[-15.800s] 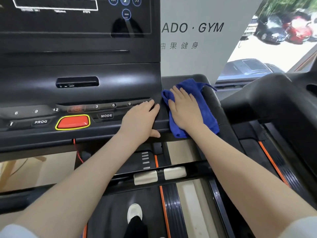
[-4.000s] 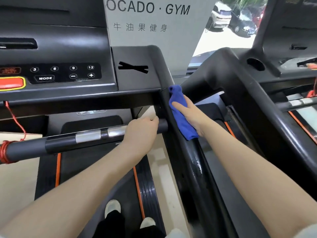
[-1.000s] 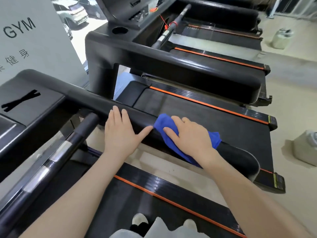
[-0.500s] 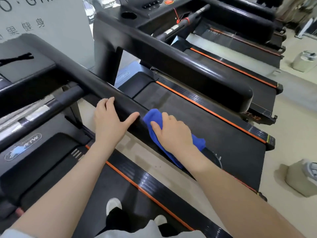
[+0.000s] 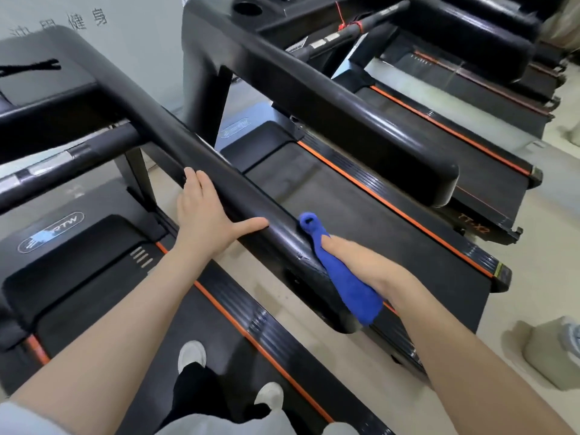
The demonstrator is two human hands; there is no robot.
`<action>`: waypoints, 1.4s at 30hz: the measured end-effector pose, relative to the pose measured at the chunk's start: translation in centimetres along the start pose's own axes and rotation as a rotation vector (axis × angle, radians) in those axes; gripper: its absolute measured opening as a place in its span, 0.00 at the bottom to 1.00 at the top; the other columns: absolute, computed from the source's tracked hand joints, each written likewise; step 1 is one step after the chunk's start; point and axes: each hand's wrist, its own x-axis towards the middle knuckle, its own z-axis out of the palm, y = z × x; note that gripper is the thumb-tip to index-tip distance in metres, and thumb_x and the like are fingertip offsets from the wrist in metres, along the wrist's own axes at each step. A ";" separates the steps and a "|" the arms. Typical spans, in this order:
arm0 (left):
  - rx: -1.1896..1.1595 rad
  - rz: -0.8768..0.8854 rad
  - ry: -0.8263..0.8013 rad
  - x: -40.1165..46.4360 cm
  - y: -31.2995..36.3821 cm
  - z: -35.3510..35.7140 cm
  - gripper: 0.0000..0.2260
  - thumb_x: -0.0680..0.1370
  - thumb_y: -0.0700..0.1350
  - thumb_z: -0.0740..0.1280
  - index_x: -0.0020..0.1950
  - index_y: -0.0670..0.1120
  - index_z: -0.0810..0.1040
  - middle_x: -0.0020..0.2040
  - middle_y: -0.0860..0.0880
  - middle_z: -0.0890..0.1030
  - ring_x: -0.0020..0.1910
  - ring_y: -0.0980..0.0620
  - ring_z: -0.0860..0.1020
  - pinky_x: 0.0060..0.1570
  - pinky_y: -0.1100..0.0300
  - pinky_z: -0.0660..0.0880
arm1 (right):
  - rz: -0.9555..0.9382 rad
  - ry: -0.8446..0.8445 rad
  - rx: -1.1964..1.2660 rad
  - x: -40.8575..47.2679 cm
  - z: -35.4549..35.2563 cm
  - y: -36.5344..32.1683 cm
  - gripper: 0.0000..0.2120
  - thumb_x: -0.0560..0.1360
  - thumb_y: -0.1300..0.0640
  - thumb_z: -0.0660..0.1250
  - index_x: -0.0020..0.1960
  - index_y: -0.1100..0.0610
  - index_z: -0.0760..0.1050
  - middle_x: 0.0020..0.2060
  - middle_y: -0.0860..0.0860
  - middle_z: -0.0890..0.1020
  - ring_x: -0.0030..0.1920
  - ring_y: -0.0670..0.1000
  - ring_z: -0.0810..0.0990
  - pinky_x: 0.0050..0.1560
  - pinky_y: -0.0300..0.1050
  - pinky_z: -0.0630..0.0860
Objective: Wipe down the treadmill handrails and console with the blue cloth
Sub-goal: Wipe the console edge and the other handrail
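Observation:
The black right handrail of my treadmill runs from the console corner at upper left down to its rounded end at centre right. My left hand lies flat against the rail's near side, fingers apart, thumb stretched along it. The blue cloth hangs over the far side of the rail near its end. My right hand presses the cloth against the rail from beyond it; its fingers are hidden behind the cloth and rail.
A crossbar with metal sensor strips spans under the console. My shoes stand on the belt. A second treadmill stands close on the right, more beyond it. A grey container sits on the floor at right.
My right hand has slid the cloth from the rail's top onto its far side, nearer the end. My left hand stays on the rail. The view has tilted slightly.

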 end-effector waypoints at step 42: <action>-0.223 0.069 0.034 -0.4 -1.8 0.0 0.38 0.76 0.64 0.55 0.75 0.38 0.54 0.76 0.37 0.52 0.75 0.41 0.52 0.74 0.49 0.50 | -0.695 0.588 -1.637 0.6 7.7 2.2 0.41 0.64 0.59 0.74 0.73 0.55 0.60 0.74 0.50 0.57 0.73 0.59 0.57 0.71 0.56 0.56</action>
